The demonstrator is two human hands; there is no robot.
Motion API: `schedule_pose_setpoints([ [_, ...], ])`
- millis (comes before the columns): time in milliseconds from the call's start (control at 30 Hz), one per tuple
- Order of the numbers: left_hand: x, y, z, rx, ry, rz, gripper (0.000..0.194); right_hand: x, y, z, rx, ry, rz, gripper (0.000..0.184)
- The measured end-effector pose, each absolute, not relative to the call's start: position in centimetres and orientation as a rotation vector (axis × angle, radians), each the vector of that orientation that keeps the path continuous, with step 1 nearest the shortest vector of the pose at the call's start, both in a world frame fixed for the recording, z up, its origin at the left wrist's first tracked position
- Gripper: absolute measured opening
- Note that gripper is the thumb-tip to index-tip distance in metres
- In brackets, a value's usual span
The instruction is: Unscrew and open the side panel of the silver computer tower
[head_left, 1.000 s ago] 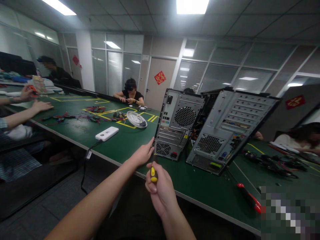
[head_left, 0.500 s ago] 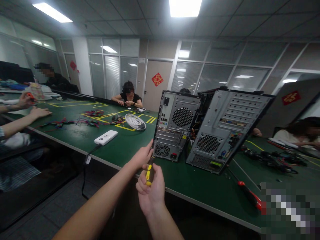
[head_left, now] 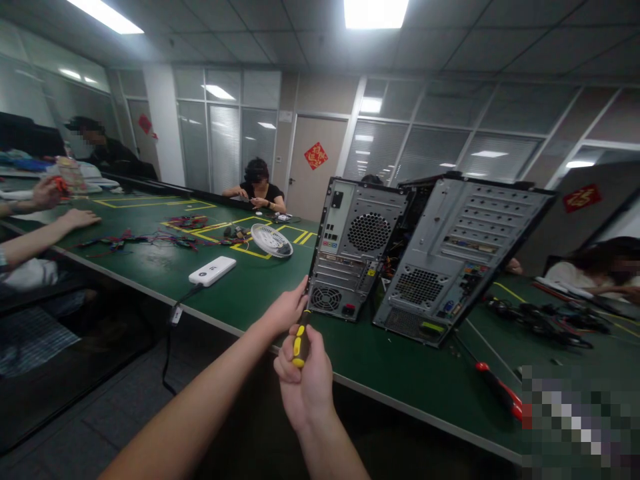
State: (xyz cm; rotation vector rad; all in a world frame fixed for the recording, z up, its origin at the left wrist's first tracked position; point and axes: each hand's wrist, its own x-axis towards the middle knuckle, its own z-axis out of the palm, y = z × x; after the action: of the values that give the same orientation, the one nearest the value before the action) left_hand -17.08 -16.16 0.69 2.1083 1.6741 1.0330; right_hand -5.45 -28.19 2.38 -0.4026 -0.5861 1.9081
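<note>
A black-handled screwdriver with yellow grips [head_left: 300, 345] is held in my right hand [head_left: 311, 383], fingers wrapped round the handle. It points up at the lower left corner of a computer tower [head_left: 343, 253], whose back panel faces me; its tip is hard to make out. My left hand [head_left: 285, 310] lies against that tower's left side, fingers stretched forward and partly hidden, just beyond the screwdriver. Touching or very close on the right is a second, larger computer tower [head_left: 440, 267], which looks tilted in this view.
A red-and-black screwdriver [head_left: 500, 390] lies right of the towers, near black cables [head_left: 545, 323]. On the left of the green table [head_left: 150, 267] are a white power bank [head_left: 213, 271], a white oval cover [head_left: 271, 240] and thin wires [head_left: 120, 243]. Other people sit around, one person's hand [head_left: 77, 219] at far left.
Both hands stay at the tower with almost the same hold. The screwdriver and my right hand have shifted very slightly to the right, and the camera view has moved a little.
</note>
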Motion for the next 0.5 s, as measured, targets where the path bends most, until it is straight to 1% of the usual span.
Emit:
schedule_pose_setpoints([
  [300, -17.1, -16.28, 0.84, 2.077, 1.651, 1.064, 0.066, -5.15, -28.19, 2.46, -0.53, -0.663, 1.825, 0.034],
  [500, -17.15, -16.36, 0.86, 2.071, 1.653, 1.067, 0.066, -4.89, -28.0, 2.4, -0.644, -0.698, 1.791, 0.034],
])
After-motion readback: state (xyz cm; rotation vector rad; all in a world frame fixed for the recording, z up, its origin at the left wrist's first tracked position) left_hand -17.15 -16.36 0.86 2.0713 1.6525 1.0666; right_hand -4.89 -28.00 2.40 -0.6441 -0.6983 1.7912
